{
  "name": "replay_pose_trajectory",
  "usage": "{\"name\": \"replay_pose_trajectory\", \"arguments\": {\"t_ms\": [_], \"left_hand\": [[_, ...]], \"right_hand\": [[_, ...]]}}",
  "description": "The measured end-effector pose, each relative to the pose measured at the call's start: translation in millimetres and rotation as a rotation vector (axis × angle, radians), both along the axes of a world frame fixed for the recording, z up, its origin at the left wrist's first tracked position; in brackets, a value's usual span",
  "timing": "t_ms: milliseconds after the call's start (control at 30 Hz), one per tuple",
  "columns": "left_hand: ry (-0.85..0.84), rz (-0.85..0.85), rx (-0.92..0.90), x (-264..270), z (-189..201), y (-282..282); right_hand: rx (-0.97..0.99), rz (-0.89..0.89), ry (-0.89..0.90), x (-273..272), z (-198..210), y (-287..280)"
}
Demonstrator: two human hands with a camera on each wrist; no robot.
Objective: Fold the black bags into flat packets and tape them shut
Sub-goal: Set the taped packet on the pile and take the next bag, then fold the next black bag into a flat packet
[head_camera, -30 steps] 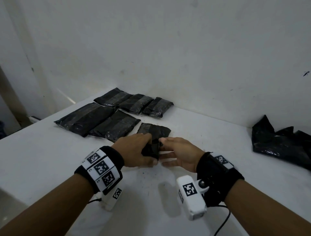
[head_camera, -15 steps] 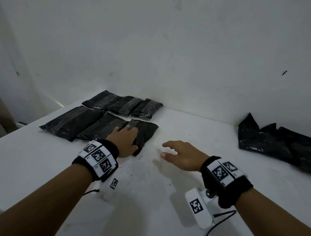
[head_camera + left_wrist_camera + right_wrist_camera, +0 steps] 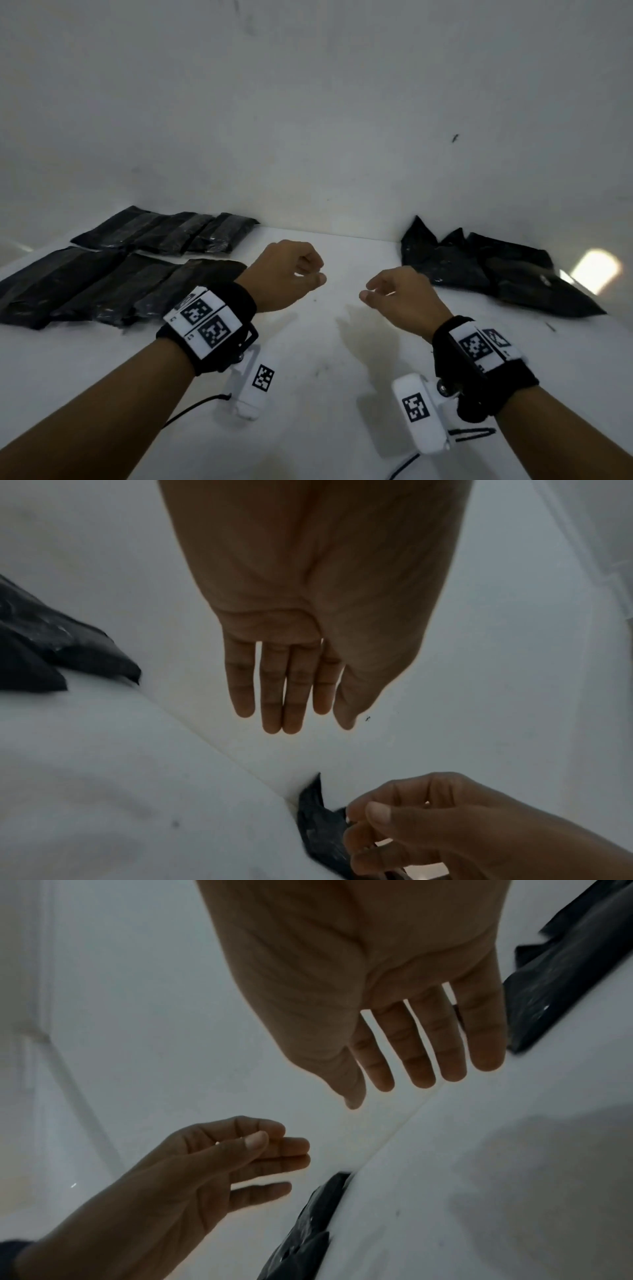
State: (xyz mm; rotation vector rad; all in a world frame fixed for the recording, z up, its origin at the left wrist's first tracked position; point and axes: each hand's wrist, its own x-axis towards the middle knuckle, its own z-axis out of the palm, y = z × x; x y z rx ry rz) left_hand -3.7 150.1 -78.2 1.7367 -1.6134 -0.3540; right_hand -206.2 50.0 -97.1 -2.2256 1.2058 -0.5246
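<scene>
Several flat folded black packets [image 3: 113, 287] lie in two rows at the left of the white table [image 3: 325, 377]. The nearest packet [image 3: 191, 284] ends the front row, just left of my left wrist. My left hand [image 3: 310, 270] hovers over the table's middle, fingers loosely curled, holding nothing. My right hand [image 3: 383, 291] hovers beside it, relaxed and empty. A heap of unfolded black bags [image 3: 479, 270] lies against the wall just right of my right hand. The wrist views show both hands with slack fingers: left hand [image 3: 291, 696], right hand [image 3: 411, 1056].
A white wall [image 3: 325, 137] rises directly behind the table. A bright light patch [image 3: 596, 270] falls by the bag heap at the far right. Bare tabletop with dark smudges [image 3: 322, 370] lies between and in front of my hands.
My left hand laid the folded packet at the end of the front row and lifted off it. Both hands have risen and moved right, toward the heap. The view has turned right.
</scene>
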Motion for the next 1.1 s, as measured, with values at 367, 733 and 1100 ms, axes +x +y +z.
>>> {"name": "replay_pose_trajectory", "arguments": {"t_ms": [367, 733, 1100], "left_hand": [[0.354, 0.014, 0.175, -81.4, -28.9, -128.5], [0.233, 0.091, 0.276, -96.5, -64.3, -277.8], [0.311, 0.176, 0.377, -105.3, -79.7, -343.1]], "right_hand": [[0.048, -0.421, -0.082, -99.8, -2.3, -118.9], [0.004, -0.391, 0.164, -111.7, -28.5, -217.7], [-0.014, -0.373, 0.274, -100.0, -48.2, -244.1]]}}
